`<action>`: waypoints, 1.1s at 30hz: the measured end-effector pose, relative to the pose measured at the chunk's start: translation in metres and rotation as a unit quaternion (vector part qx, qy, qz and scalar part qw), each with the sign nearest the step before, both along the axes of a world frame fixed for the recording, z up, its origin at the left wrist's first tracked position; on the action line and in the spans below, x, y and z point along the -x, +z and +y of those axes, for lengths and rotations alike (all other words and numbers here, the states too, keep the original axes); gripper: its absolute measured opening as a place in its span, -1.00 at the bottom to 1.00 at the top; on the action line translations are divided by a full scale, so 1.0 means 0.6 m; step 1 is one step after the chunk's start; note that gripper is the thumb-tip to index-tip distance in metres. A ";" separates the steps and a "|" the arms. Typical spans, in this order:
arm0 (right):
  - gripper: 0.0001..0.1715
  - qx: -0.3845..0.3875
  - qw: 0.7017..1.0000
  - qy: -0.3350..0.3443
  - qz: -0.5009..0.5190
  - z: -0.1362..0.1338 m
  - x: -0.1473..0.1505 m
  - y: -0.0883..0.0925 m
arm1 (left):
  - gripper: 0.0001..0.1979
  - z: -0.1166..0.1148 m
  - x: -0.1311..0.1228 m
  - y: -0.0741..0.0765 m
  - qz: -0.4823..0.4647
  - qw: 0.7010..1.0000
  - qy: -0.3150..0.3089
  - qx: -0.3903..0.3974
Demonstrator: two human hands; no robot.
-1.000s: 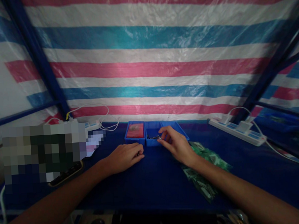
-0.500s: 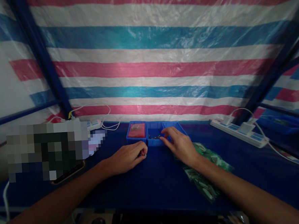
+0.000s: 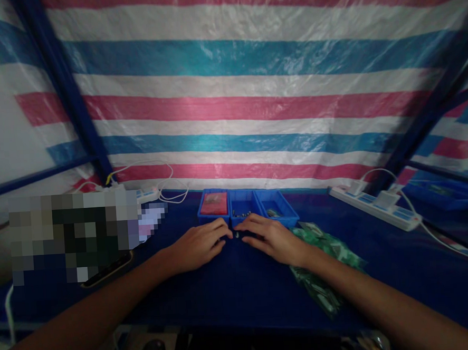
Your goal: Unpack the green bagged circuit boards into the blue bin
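Observation:
My left hand (image 3: pixel 202 244) rests over the blue table, its thumb and fingers apart with nothing visible between them. Facing it from the right is my right hand (image 3: pixel 273 240), also with parted fingers and no object seen in it. A small shiny piece (image 3: pixel 236 235), too small to name, shows between the two sets of fingertips. Just behind the hands stand blue bins: the left bin (image 3: pixel 202 219) holds a reddish packet (image 3: pixel 214 203), the middle bin (image 3: pixel 242 196) holds small metal pieces (image 3: pixel 241 214), and the right bin (image 3: pixel 277 197) has a few small pieces at its near end.
Green plastic bags (image 3: pixel 320 286) of small parts lie under and beside my right forearm. Power strips (image 3: pixel 374 208) with plugs and white cables sit at the back right and back left. A dark phone-like object (image 3: pixel 108 268) lies left, by a blurred-out area. Striped sheeting hangs behind.
My right hand has come back from the bins toward my left hand. My left fingers, curled together before, have opened, and the small piece now shows between the hands.

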State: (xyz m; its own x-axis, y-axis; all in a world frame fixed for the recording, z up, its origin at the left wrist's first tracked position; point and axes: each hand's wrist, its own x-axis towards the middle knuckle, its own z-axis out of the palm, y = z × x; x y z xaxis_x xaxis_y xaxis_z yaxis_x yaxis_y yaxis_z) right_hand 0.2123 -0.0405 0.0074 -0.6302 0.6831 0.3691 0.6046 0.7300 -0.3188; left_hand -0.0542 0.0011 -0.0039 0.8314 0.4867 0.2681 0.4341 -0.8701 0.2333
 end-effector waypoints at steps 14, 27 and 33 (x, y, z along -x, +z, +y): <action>-0.94 0.062 0.998 0.029 -0.006 0.001 -0.002 0.003 | -0.78 0.000 -0.004 0.011 0.133 0.979 0.127 -0.088; -0.84 0.125 0.982 -0.034 0.141 0.001 -0.001 0.010 | -0.80 -0.002 -0.004 0.007 0.072 0.997 0.013 -0.039; -0.84 0.136 0.979 -0.038 0.150 0.001 0.000 0.008 | -0.73 -0.007 -0.005 0.012 0.112 0.988 0.043 -0.094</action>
State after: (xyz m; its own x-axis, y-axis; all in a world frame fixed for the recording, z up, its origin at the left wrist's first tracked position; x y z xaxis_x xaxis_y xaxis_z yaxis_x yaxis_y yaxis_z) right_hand 0.2126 -0.0398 0.0122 -0.4644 0.8229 0.3272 0.5038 0.5494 -0.6666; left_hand -0.0512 -0.0032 0.0030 0.8374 0.5176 0.1755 0.5314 -0.8462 -0.0398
